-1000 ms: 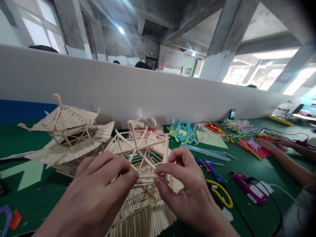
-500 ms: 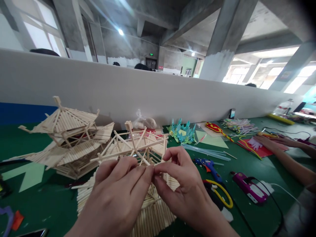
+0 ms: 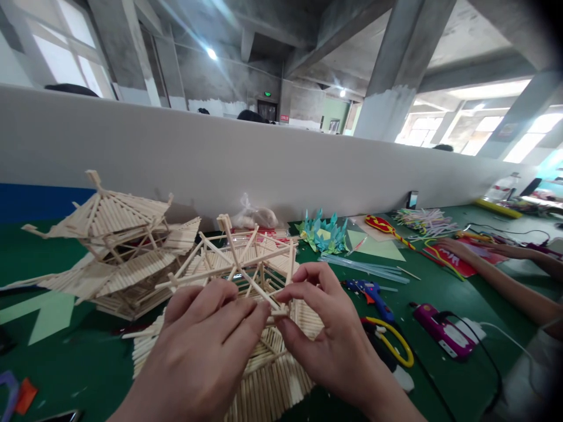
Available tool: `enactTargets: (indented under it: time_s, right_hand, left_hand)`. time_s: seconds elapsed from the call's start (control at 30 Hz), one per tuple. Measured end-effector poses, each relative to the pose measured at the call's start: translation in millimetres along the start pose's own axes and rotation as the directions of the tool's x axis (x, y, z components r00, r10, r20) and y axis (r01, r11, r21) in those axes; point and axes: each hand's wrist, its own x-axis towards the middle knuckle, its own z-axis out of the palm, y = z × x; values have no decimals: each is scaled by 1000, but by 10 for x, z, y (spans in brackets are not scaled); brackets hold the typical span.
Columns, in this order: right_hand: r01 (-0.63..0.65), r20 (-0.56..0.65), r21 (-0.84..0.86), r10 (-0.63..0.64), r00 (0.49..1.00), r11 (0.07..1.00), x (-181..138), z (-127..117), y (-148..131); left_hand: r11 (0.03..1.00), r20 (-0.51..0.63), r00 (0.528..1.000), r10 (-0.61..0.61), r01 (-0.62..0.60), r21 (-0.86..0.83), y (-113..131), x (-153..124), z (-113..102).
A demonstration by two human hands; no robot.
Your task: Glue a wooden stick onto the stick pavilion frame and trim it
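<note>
Low in the centre of the frame, the left hand (image 3: 206,346) and right hand (image 3: 325,334) meet fingertip to fingertip, both pinched shut on one short stick (image 3: 278,312) lying roughly level, left to right. It sits at the near edge of the open stick frame (image 3: 237,264), just above the slatted roof panel (image 3: 268,381); the finished pagoda model (image 3: 109,240) stands farther back at middle left.
</note>
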Motion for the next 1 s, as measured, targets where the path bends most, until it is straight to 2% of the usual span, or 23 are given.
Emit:
enactTargets:
  time_s: [0.87, 1.0]
  right_hand:
    - [2, -15, -5, -2, 1000, 1000, 11, 11, -6]
    - [1, -13, -2, -1, 1000, 1000, 4, 17, -10]
  left_hand:
    - [999, 47, 998, -49, 50, -18, 25, 1, 6]
    - [999, 41, 999, -28, 28, -22, 16, -2, 15]
